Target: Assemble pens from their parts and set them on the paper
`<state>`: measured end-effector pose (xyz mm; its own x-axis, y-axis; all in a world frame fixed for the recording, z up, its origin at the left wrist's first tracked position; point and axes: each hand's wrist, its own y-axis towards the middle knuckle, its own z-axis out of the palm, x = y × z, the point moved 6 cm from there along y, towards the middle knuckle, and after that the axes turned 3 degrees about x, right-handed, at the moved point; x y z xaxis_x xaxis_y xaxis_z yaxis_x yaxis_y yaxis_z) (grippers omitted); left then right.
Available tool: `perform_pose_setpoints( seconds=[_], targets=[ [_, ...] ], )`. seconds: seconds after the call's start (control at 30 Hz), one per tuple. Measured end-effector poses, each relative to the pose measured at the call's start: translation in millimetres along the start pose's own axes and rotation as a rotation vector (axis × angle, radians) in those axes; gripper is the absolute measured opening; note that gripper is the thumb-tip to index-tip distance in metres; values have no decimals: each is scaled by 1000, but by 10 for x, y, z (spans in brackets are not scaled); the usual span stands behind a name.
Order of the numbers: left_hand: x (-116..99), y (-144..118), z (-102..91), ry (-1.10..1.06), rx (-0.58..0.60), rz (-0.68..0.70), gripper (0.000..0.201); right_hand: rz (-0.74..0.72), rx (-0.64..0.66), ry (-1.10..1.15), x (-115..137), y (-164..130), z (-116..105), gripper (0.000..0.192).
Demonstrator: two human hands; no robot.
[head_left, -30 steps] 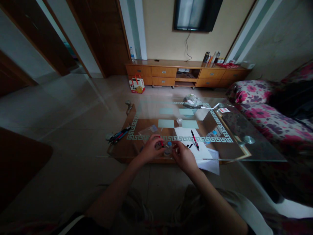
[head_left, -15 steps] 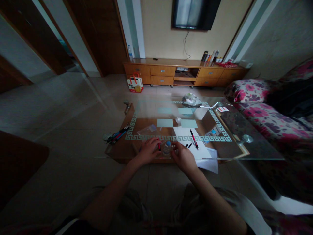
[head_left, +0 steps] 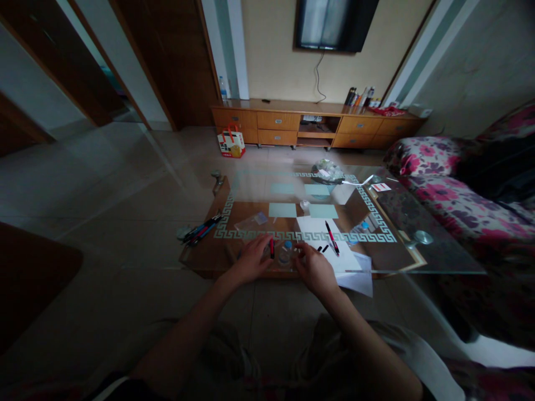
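your left hand (head_left: 253,259) pinches red pen (head_left: 271,248) upright, frame centre, tip down for control. your right hand (head_left: 314,269) fingers curled around small clear bottle (head_left: 286,253) beside it, likely steadying; grip unclear. spare pen (head_left: 332,238) on paper (head_left: 324,227), right of centre.

The one camera sits on my head and looks forward and down; my hands are near, at lower centre of the frame, the room wall far at top.
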<state>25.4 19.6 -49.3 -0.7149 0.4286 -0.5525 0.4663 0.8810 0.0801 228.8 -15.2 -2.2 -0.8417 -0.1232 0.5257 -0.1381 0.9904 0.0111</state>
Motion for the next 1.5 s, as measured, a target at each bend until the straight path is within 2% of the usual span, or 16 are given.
perform_pose_setpoints(
  seconds=[0.23,0.43,0.5,0.63,0.77,0.97,1.17,1.4,1.5],
  targets=[
    [-119,-204,-80,144,-44,-28,68,21,26,-42,-33,20,78,24],
    [-139,-363,4,360,-9,-35,87,-168,11,-41,211,-62,197,26],
    [-117,-400,48,406,-1,-51,91,-211,-8,-62,308,-135,276,34],
    [-115,-434,109,446,17,-47,93,-294,6,-134,449,-304,509,62],
    [-133,-441,125,469,33,-52,94,-263,40,-237,427,-361,650,74],
    [-150,-447,126,475,38,-65,94,-171,8,-305,299,-245,592,75],
    [-127,-450,131,427,28,-52,95,-184,13,-332,237,-186,612,86],
    [-190,-438,69,357,40,-37,106,-194,28,-297,249,-157,636,73],
    [-252,-405,29,305,28,-30,104,-215,43,-263,267,-155,632,68]
  ],
)
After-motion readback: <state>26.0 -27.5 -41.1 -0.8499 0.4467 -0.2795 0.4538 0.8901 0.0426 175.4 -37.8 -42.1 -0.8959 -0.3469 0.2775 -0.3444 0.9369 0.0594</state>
